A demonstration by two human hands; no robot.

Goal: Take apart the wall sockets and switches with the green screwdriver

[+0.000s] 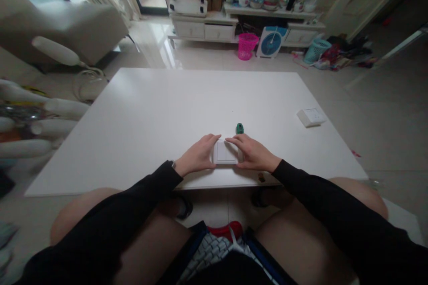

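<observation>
White switch panel (226, 151) gripped between the left hand (198, 154) and the right hand (257, 153)

Below the fingers, nearest the viewer, are patterned shorts (214, 249) and bare knees, with black sleeves (140, 200) running up to both wrists. Just nearer than the right fingers, a small brown item (261, 177) lies by the front edge of the white table (160, 111); what it is, I cannot tell.

The switch panel sits directly between the hands, its wide face up. The left fingers are bent around its left side and the right fingers around its right, thumbs at the near corners, forefingers reaching along the far edge. Whether its underside touches the tabletop is hidden.

Just beyond the right forefinger stands out a green object (240, 128), partly hidden by that hand. Well to the right of the fingers and farther off, a white socket box (310, 117) rests near the table's right edge.

Far past the fingertips, on the floor, are a pink basket (246, 46) and a blue-and-white fan (270, 43) before a low white cabinet (219, 32).
</observation>
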